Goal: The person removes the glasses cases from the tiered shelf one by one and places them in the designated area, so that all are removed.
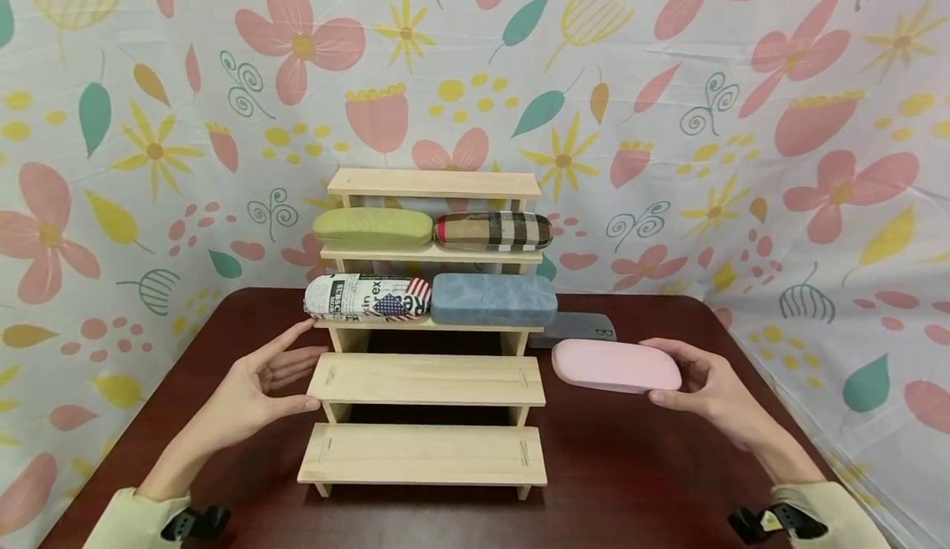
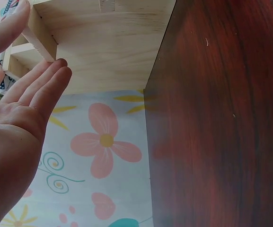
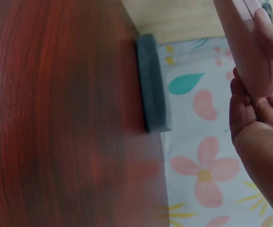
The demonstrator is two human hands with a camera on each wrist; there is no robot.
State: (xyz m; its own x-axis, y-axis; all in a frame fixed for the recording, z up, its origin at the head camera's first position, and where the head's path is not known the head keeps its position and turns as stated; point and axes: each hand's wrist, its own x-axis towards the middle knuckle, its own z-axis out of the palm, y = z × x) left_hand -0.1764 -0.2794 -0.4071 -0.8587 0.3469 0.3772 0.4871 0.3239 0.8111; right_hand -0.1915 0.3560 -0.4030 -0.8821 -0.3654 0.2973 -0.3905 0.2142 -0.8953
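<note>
My right hand holds a pink glasses case by its right end, thumb in front and fingers behind, above the table to the right of the wooden stepped rack. The same pink case shows in the right wrist view. My left hand is at the rack's left side, fingers extended, its fingertips right at the ends of the shelves. Upper shelves carry a green case, a plaid case, a newspaper-print case and a blue case.
A grey case lies on the dark red-brown table, behind the pink one and right of the rack. A flower-patterned cloth hangs behind and along both sides. Black straps circle the wrists.
</note>
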